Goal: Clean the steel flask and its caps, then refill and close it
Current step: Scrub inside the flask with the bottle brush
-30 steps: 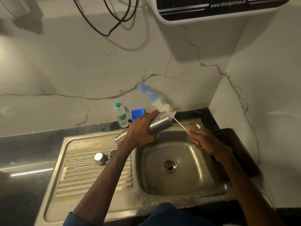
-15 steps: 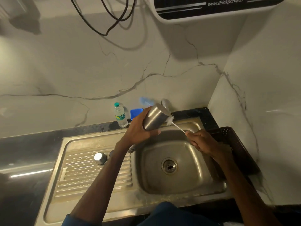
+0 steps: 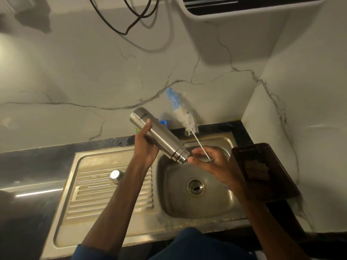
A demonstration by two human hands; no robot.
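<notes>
Because the steel flask (image 3: 159, 136), tilted mouth-down above the sink (image 3: 112, 225), is probably rigid, light and wet-slick, the left hand (image 3: 145, 147) wraps its mid-body while the right hand (image 3: 211, 162) pinches the thin-handled brush (image 3: 181, 111).

**Veined marble corner frames dim kitchen sink**

Pale, grey-veined marble-look walls (image 3: 93, 77) meet in a corner above a glossy black stone surface (image 3: 28, 166) set with a stainless steel sink (image 3: 93, 152) and ribbed drainboard. Black cables (image 3: 122, 33) loop beside a white wall-mounted appliance (image 3: 244, 13).
</notes>
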